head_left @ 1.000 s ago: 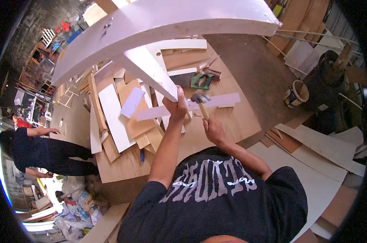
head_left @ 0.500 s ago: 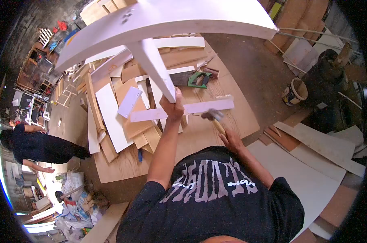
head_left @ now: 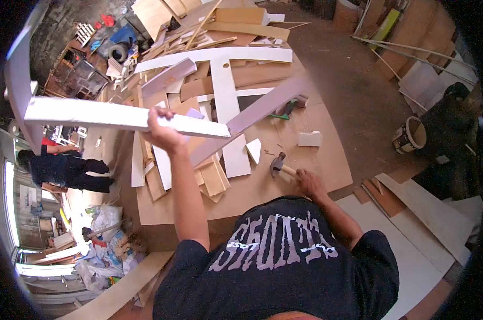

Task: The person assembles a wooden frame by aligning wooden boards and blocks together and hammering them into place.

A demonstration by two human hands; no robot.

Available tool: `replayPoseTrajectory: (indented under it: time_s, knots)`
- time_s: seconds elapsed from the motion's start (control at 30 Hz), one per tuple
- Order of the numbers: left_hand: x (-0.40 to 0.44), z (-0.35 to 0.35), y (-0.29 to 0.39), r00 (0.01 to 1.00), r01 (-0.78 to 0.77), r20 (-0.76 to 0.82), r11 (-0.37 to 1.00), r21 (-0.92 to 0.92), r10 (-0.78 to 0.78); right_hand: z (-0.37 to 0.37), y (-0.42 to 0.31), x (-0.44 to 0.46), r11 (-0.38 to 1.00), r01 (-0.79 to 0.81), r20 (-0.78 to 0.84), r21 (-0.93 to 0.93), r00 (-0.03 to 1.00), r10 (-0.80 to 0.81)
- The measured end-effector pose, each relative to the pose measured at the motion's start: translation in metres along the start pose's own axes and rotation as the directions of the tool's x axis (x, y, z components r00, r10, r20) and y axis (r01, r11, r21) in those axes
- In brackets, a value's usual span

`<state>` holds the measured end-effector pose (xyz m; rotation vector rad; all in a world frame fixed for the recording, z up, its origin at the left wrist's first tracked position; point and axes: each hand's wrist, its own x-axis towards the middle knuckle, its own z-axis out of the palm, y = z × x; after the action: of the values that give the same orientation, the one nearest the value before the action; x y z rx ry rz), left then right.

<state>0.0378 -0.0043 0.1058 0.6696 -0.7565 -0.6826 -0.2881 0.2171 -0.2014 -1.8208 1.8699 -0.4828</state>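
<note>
My left hand [head_left: 165, 129] is wrapped round a white wooden bar [head_left: 92, 113] that lies sideways in the air. A curved white board [head_left: 20, 80] joins its far left end, and a long pale crosspiece [head_left: 257, 114] meets its right end at a slant. Lower right, my right hand [head_left: 310, 184] grips the wooden handle of a claw hammer [head_left: 277, 164], whose head is just over the plywood table [head_left: 326, 144]. Close by are a small white block [head_left: 309, 139] and a pointed white offcut [head_left: 254, 150]. A green-handled saw [head_left: 285, 111] is partly hidden behind the crosspiece.
Wood pieces [head_left: 214, 184] and a white T-shaped frame [head_left: 225, 96] lie on the table. A person in dark clothes [head_left: 65, 169] stands at the left. A bucket [head_left: 410, 134] stands on the floor at right, with boards [head_left: 422, 208] below it. Bags [head_left: 102, 256] are piled lower left.
The white frame in my left hand has swung from overhead to the left, its curved board now at the far left. The hammer is lower. The small white block and pointed offcut now show.
</note>
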Motion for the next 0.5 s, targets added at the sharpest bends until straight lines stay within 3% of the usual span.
replayPoseTrajectory:
  time_s: [0.1,0.13,0.17,0.27,0.4,0.5]
  knots:
    - [0.025,-0.030,0.027,1.000,0.016,-0.017,1.000,0.012,-0.016,0.003,-0.003,0.020,0.999,0.020,-0.007,-0.031,1.000,-0.020]
    - [0.025,-0.030,0.044,0.992,0.039,-0.123,0.999,0.006,-0.038,-0.005,-0.013,0.023,0.990,-0.003,-0.041,-0.142,0.999,-0.003]
    - [0.023,-0.028,0.062,0.990,0.038,-0.133,0.999,0.005,-0.037,-0.009,-0.023,0.027,0.968,-0.026,-0.074,-0.249,0.997,0.008]
    - [0.027,-0.055,0.094,0.980,0.006,-0.198,1.000,0.018,-0.003,0.006,-0.055,0.042,0.992,0.016,-0.169,-0.121,0.985,-0.037]
    - [0.027,-0.075,0.123,0.983,-0.020,-0.182,0.999,-0.024,0.016,0.037,-0.120,0.102,0.995,0.098,-0.150,0.019,0.984,-0.095]
    - [0.033,-0.101,0.135,0.967,-0.044,-0.250,0.999,-0.008,0.040,0.067,-0.146,0.137,0.999,-0.022,-0.124,0.037,0.992,0.027]
